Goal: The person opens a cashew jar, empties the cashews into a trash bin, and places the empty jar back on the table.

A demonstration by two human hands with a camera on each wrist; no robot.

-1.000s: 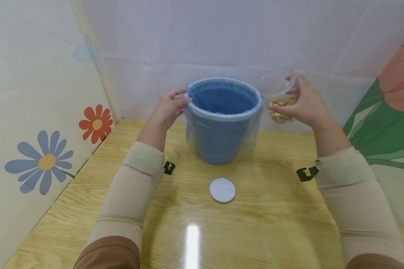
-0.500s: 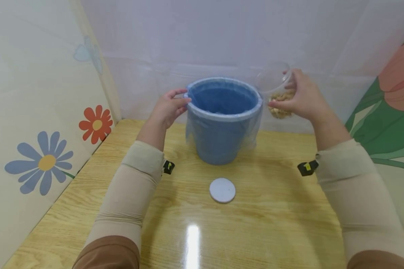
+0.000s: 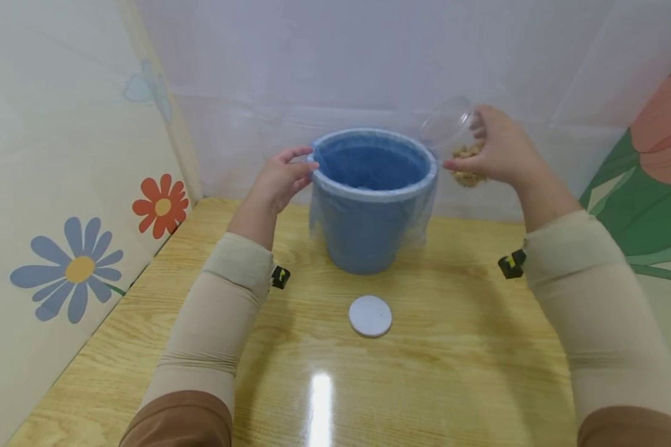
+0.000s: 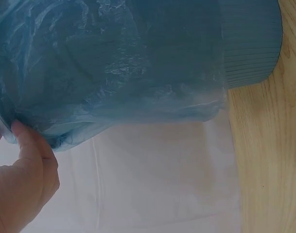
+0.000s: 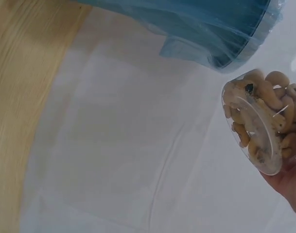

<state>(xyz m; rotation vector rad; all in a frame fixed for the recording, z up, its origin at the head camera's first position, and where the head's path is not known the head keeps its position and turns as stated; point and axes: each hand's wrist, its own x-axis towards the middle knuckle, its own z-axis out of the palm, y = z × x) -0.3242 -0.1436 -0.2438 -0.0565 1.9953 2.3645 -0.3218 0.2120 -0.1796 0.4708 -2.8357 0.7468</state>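
Note:
A blue trash bin (image 3: 360, 233) stands at the back of the table, lined with a thin translucent blue bag (image 4: 123, 63) folded over its rim. My left hand (image 3: 276, 180) pinches the bag-covered rim on the left side. To the right of the bin, my right hand (image 3: 506, 149) grips a clear plastic jar (image 5: 269, 141) above table height. The jar's lidless mouth leans toward the bin. Curved tan pieces that look like cashews (image 3: 468, 166) lie in its lower part, with a small dark spot among them in the right wrist view. The bin's bottom inside is too dark to make out.
A white round disc (image 3: 370, 316), like a lid, lies flat on the wood-grain table (image 3: 425, 385) in front of the bin. A pale sheet (image 3: 369, 62) hangs close behind, and flower-printed panels (image 3: 78, 155) stand at both sides.
My right hand has risen slightly and moved a little left, bringing the jar nearer the bin and tilting it more toward it. The left hand holds its place on the rim.

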